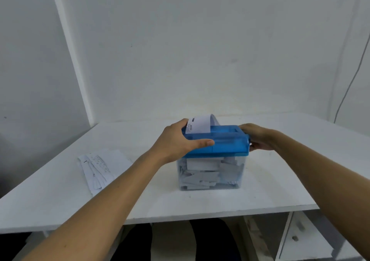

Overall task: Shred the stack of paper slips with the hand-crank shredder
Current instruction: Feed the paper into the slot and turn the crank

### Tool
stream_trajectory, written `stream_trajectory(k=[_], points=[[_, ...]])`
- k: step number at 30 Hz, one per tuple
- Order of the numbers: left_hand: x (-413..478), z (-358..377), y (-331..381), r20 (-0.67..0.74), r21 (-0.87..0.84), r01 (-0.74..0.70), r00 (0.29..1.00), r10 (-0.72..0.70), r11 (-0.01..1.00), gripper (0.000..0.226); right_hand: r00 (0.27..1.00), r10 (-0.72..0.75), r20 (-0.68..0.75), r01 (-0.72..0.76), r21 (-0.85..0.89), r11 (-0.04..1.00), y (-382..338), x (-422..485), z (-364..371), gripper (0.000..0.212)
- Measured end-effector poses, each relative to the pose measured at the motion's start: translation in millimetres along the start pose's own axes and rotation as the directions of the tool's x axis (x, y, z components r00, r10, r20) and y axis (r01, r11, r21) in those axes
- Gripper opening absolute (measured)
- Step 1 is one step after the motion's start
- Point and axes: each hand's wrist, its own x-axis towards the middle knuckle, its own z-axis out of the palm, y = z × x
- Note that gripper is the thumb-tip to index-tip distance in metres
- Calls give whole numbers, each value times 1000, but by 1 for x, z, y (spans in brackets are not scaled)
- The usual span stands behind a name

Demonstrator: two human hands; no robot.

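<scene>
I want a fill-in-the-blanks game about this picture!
The shredder has a lid coloured ____.
The stack of slips lies on the ____ side of the shredder.
The see-through bin under the lid holds bits of ____.
Missing words: blue; left; paper.

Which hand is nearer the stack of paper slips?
Left. The stack of paper slips lies left of the hand-crank shredder; the left hand grips its left end, the right hand is at its right end.
</scene>
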Motion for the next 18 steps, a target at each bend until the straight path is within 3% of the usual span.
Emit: stream_trajectory(k=[2,6,8,18], points=[[0,-1,-1,22,41,13,1000,-14,999,83,999,-5,-40,4,-16,1000,10,-3,11,20],[0,-2,1,18,21,27,999,-28,999,57,923,-77,-378,116,81,990,45,-3,44,26],[2,-4,2,14,18,24,1000,-24,1000,50,896,-62,-439,108,81,991,51,-13,53,27],[8,-2,4,24,138,50,998,-54,989,56,931,-191,-310,185,-48,982,42,-97,40,48]])
